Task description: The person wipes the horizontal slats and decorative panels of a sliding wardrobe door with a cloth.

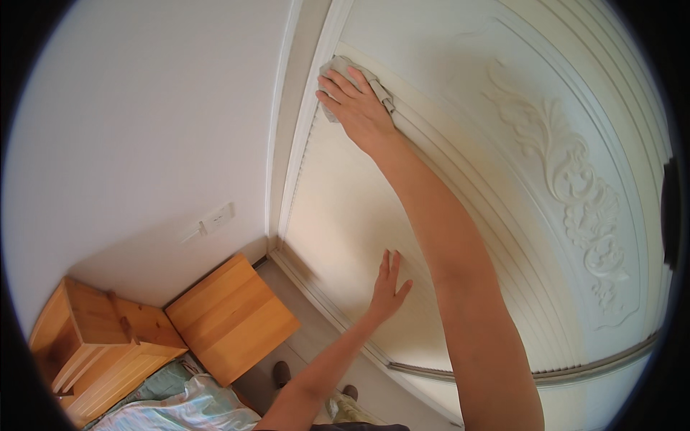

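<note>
My right hand [360, 108] lies spread over a crumpled grey cloth [385, 97] and presses it flat on a cream wardrobe door [345, 183], close to the door's upper left edge and white frame. Lower down, my left hand [391, 285] has its fingers apart and holds nothing; its fingertips are at the smooth lower door panel. Whether they touch the panel I cannot tell. Ribbed mouldings cross the door beside my right forearm, and a raised scroll carving [577, 178] decorates the pale panel at the right.
A wooden bedside table [234, 318] stands against the white wall, next to a wooden headboard [99, 318] and a bed with patterned bedding [188, 401]. A wall socket [218, 217] sits above. My shoes are on the grey tiled floor [318, 345]. A metal edge strip [566, 375] borders the door.
</note>
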A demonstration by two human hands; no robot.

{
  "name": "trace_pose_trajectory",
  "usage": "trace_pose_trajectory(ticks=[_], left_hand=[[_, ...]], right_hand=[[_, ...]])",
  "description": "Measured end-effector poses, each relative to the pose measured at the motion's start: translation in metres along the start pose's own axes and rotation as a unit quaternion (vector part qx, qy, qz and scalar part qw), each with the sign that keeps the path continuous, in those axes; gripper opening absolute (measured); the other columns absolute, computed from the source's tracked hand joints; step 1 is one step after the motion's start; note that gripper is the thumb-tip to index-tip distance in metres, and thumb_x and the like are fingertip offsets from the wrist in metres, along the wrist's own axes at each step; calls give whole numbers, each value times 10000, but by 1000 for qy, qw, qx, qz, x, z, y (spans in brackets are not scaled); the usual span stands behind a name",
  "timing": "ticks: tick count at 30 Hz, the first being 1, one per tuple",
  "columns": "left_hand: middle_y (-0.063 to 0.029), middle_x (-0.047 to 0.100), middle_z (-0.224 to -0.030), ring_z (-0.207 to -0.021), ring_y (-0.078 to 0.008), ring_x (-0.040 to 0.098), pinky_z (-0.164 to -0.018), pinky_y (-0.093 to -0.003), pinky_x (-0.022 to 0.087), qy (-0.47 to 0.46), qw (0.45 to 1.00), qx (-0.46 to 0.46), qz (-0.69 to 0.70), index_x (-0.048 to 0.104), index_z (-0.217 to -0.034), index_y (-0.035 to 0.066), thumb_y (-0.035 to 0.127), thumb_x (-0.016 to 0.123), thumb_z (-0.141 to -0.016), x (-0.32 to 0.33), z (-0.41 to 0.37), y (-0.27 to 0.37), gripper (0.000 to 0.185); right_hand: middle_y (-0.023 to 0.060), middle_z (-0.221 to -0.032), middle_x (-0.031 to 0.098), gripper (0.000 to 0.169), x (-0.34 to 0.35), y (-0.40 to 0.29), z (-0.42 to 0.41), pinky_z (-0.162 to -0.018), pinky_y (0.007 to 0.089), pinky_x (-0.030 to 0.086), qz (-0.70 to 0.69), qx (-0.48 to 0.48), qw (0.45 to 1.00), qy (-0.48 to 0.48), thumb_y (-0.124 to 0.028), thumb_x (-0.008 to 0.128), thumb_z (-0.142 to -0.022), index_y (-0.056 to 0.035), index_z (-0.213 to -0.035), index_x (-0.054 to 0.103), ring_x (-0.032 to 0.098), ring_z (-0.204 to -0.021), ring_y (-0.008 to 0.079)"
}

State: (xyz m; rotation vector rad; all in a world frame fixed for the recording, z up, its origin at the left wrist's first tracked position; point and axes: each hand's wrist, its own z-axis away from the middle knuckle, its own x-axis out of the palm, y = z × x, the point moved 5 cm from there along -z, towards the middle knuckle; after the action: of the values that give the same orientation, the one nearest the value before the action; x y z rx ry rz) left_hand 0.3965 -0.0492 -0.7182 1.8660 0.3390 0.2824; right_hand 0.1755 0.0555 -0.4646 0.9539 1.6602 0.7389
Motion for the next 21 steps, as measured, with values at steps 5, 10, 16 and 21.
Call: trace_pose_trajectory(ticks=[5,10,16,21], left_hand=[[-269,0,-1579,-1461,-419,95,-1143,-469,231,-18,1000,-10,0,57,-1550,108,307,577,-956,2,-3,-5,815],[-237,-63,-1591,-1484,-364,25,-1151,-431,226,-43,998,-40,14,14,-1552,131,341,555,-974,0,-5,-8,820],[-246,-34,-1589,-1459,-414,129,-1133,-481,253,-59,997,-31,31,21,-1555,150,357,581,-947,-2,-7,-16,852],[-204,-115,-1596,-1487,-350,-30,-1161,-447,192,-115,987,-69,83,-36,-1552,156,399,577,-949,-1,-4,-13,893]], right_hand=[[42,-1451,460,389,-23,6,17,-1144,394,240,41,-9,997,-61,-34,564,-837,-58,-1223,608,327,-1396,188],[22,-1420,497,324,-59,24,121,-1079,394,331,-26,34,997,61,-115,607,-806,-45,-1118,660,379,-1356,173],[19,-1434,475,399,-130,41,229,-1048,473,356,43,94,993,55,-54,606,-801,-141,-1187,657,404,-1321,294],[43,-1461,432,452,-113,57,186,-1029,557,365,13,148,987,53,-9,585,-799,-155,-1224,641,390,-1298,400]])
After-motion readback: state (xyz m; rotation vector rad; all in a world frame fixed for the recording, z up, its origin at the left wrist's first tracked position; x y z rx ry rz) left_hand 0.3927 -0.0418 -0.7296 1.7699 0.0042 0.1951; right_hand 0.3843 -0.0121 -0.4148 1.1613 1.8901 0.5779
